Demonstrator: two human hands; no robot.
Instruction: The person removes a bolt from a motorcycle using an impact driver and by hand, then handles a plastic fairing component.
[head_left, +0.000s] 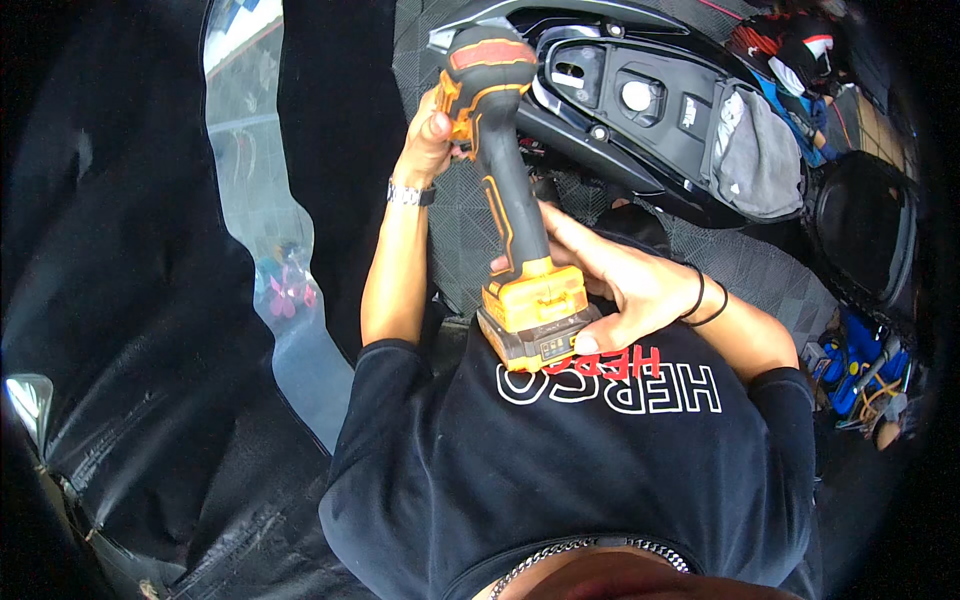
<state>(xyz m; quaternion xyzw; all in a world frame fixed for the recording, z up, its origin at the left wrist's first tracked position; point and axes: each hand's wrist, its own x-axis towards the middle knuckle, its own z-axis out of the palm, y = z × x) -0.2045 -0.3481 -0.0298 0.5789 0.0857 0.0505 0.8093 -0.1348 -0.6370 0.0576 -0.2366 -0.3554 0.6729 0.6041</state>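
A black and yellow cordless power tool (517, 165), a drill or impact driver, is held upright close to the camera, its battery pack (536, 337) at the bottom. My left hand (431, 139), with a watch on the wrist, grips the tool near its head. Around the lower handle and battery is my right hand (615, 277), its thumb on the battery's edge and its other fingers partly hidden behind the tool. Behind the tool's head lies a scooter's black rear body (667, 82) with its seat compartment exposed. A grey cloth (757, 161) rests at one end of it.
Grey patterned floor tiles (480, 225) lie under the scooter. A black seat (859, 225) stands at the right, above a blue case (862, 364) with tools. Another person (795, 52) is at the upper right. Black sheeting with a clear strip (259, 172) hangs at the left.
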